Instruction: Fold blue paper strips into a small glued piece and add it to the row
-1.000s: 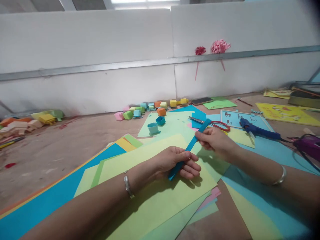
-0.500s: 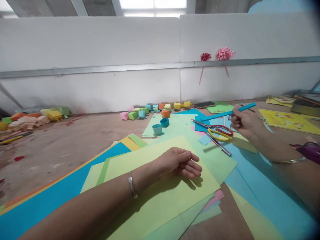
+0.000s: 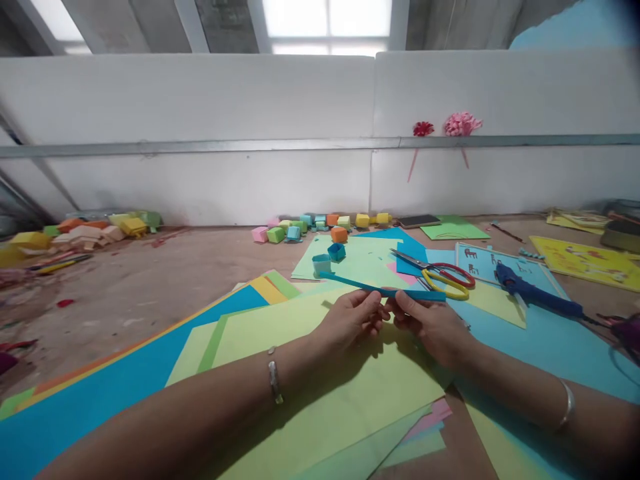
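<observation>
My left hand [image 3: 353, 321] and right hand [image 3: 431, 325] both pinch the blue paper strip [image 3: 357, 283] near its middle, above the green sheets [image 3: 310, 327]; it looks light, floppy, easily creased, so I grip gently

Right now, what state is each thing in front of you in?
left hand: shut on the blue paper strip.
right hand: shut on the same strip.
blue paper strip: held level, pinched near its middle.
scissors: lying flat, untouched.
glue gun: lying on its side, untouched.
two blue paper boxes: upright, open-topped.
</observation>
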`<act>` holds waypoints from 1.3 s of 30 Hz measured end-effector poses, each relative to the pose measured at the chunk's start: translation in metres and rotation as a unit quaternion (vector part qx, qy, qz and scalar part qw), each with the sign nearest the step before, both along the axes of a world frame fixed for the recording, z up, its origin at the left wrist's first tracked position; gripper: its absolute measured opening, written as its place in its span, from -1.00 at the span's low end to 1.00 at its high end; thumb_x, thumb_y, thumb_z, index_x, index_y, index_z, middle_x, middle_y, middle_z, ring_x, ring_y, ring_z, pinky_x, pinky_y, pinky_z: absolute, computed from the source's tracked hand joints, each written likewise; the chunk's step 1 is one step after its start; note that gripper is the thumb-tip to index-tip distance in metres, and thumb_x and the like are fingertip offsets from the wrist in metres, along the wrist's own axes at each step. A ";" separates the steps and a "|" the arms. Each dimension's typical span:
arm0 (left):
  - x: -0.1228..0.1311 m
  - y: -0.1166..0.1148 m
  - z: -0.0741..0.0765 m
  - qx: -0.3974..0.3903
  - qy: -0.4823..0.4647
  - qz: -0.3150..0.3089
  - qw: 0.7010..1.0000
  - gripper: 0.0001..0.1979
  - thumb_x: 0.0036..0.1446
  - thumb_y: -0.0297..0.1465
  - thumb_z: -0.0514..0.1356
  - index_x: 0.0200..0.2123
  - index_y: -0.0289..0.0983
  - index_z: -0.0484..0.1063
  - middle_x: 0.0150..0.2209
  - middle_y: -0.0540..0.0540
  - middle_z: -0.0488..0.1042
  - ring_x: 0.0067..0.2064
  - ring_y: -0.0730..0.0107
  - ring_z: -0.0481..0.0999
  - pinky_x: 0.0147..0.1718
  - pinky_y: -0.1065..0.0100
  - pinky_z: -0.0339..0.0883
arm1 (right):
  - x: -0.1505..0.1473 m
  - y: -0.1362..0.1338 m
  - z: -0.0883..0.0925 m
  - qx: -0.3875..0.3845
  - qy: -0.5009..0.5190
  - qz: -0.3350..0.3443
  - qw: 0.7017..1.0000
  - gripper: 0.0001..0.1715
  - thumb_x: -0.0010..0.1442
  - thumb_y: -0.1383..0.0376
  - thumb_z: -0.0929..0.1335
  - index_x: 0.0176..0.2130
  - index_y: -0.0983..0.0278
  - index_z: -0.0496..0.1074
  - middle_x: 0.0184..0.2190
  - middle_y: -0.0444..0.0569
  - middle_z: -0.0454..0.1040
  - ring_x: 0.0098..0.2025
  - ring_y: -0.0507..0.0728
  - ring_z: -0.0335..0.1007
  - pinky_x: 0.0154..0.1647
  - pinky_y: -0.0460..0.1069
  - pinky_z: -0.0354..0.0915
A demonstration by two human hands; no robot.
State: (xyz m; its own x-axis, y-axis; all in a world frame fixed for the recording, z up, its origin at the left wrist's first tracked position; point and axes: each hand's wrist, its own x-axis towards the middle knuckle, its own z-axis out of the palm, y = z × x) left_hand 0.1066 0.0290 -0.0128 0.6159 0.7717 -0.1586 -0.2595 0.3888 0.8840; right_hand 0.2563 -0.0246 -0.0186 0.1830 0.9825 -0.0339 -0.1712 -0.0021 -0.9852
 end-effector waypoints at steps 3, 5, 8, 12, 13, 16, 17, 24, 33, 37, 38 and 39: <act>-0.002 0.004 0.000 0.043 0.031 -0.006 0.999 -0.58 -0.03 -0.09 0.38 -0.47 -0.37 0.42 -0.52 0.00 0.37 -0.56 0.65 0.24 -0.61 0.54 0.06 | 0.002 -0.004 0.006 0.038 -0.135 -0.020 0.990 -0.49 0.02 -0.12 0.44 -0.52 0.28 0.47 -0.58 -0.11 0.38 -0.48 0.03 0.25 -0.41 -0.02 0.23; -0.002 0.004 0.001 0.054 0.053 -0.002 0.997 -0.56 -0.03 -0.07 0.37 -0.52 -0.36 0.41 -0.57 0.03 0.31 -0.58 0.64 0.20 -0.63 0.52 0.01 | 0.003 -0.006 0.013 0.070 -0.222 -0.012 0.972 -0.49 0.10 -0.10 0.39 -0.54 0.27 0.44 -0.58 -0.11 0.38 -0.47 0.05 0.27 -0.42 -0.02 0.25; -0.002 0.001 0.002 0.041 0.076 0.032 0.996 -0.61 0.02 -0.10 0.34 -0.50 -0.35 0.44 -0.62 0.07 0.26 -0.61 0.65 0.17 -0.64 0.52 0.00 | 0.004 -0.007 0.017 0.127 -0.323 0.018 0.938 -0.63 0.21 0.02 0.34 -0.36 0.25 0.52 -0.44 -0.07 0.49 -0.41 0.07 0.36 -0.42 -0.04 0.32; -0.002 0.000 0.004 0.005 0.087 0.071 0.994 -0.72 0.09 -0.21 0.32 -0.38 -0.34 0.50 -0.47 -0.06 0.46 -0.57 0.58 0.35 -0.57 0.48 0.24 | 0.014 -0.002 0.006 0.279 -0.450 0.012 0.848 -0.71 0.26 0.24 0.32 -0.04 0.20 0.51 -0.09 0.02 0.55 -0.08 0.17 0.50 -0.12 0.03 0.44; -0.002 0.002 0.005 0.000 0.084 0.075 0.994 -0.75 0.11 -0.25 0.30 -0.38 -0.35 0.49 -0.42 -0.12 0.51 -0.54 0.54 0.42 -0.54 0.46 0.31 | 0.018 0.000 0.003 0.309 -0.480 -0.001 0.821 -0.67 0.26 0.28 0.32 0.02 0.19 0.48 -0.05 0.03 0.55 -0.03 0.18 0.49 -0.06 0.05 0.44; -0.002 0.008 0.009 -0.010 0.067 0.081 0.994 -0.83 0.19 -0.38 0.21 -0.42 -0.35 0.43 -0.42 -0.18 0.56 -0.48 0.44 0.53 -0.48 0.43 0.42 | 0.028 0.005 -0.001 0.364 -0.535 -0.035 0.762 -0.53 0.27 0.38 0.32 0.16 0.18 0.37 -0.09 0.02 0.59 -0.10 0.14 0.55 -0.09 0.01 0.47; -0.002 0.010 0.009 -0.013 0.061 0.084 0.995 -0.83 0.22 -0.41 0.18 -0.42 -0.34 0.40 -0.44 -0.17 0.56 -0.49 0.44 0.54 -0.49 0.44 0.43 | 0.030 0.006 -0.001 0.386 -0.545 -0.035 0.744 -0.53 0.27 0.40 0.32 0.16 0.18 0.37 -0.13 0.01 0.60 -0.15 0.12 0.56 -0.13 -0.01 0.48; 0.000 0.015 0.005 -0.001 0.057 0.082 0.995 -0.82 0.30 -0.45 0.09 -0.39 -0.33 0.34 -0.57 -0.05 0.47 -0.57 0.54 0.48 -0.51 0.51 0.44 | 0.027 0.006 0.009 0.511 -0.576 0.032 0.637 -0.78 0.28 0.44 0.29 -0.20 0.25 0.53 -0.36 0.00 0.59 -0.35 0.08 0.50 -0.37 -0.04 0.42; -0.003 0.012 0.003 0.035 0.046 0.036 0.998 -0.71 -0.03 -0.63 0.31 -0.21 -0.35 0.41 -0.54 0.01 0.47 -0.51 0.48 0.51 -0.44 0.46 0.45 | 0.026 0.005 0.008 0.490 -0.570 0.034 0.659 -0.84 0.27 0.40 0.33 -0.19 0.26 0.52 -0.35 0.01 0.59 -0.34 0.07 0.50 -0.36 -0.06 0.42; -0.004 0.012 0.003 0.045 0.045 0.054 0.996 -0.75 -0.02 -0.65 0.28 -0.23 -0.36 0.42 -0.55 0.01 0.45 -0.50 0.50 0.49 -0.45 0.47 0.41 | 0.024 0.004 0.007 0.481 -0.560 0.047 0.673 -0.89 0.26 0.41 0.35 -0.24 0.27 0.50 -0.38 -0.01 0.58 -0.37 0.06 0.47 -0.38 -0.06 0.39; -0.004 0.012 0.003 0.048 0.044 0.050 0.997 -0.75 -0.03 -0.64 0.28 -0.23 -0.36 0.42 -0.55 0.00 0.45 -0.50 0.50 0.49 -0.45 0.47 0.41 | 0.023 0.004 0.008 0.476 -0.560 0.047 0.676 -0.88 0.27 0.41 0.34 -0.26 0.27 0.49 -0.39 -0.02 0.57 -0.37 0.06 0.47 -0.39 -0.07 0.39; -0.004 0.013 0.003 0.050 0.043 0.045 0.997 -0.74 -0.04 -0.63 0.29 -0.23 -0.36 0.42 -0.54 0.00 0.45 -0.49 0.50 0.49 -0.45 0.47 0.41 | 0.023 0.004 0.008 0.469 -0.561 0.046 0.681 -0.87 0.27 0.40 0.33 -0.28 0.26 0.49 -0.40 -0.03 0.57 -0.38 0.05 0.47 -0.39 -0.07 0.39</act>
State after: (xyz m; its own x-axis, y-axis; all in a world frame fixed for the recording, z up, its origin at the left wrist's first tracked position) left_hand 0.1021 0.0416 -0.0101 0.5311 0.8378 -0.1267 -0.2114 0.2758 0.9377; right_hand 0.2793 -0.0207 -0.0108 -0.4864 0.4854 0.7265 0.6492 0.7572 -0.0713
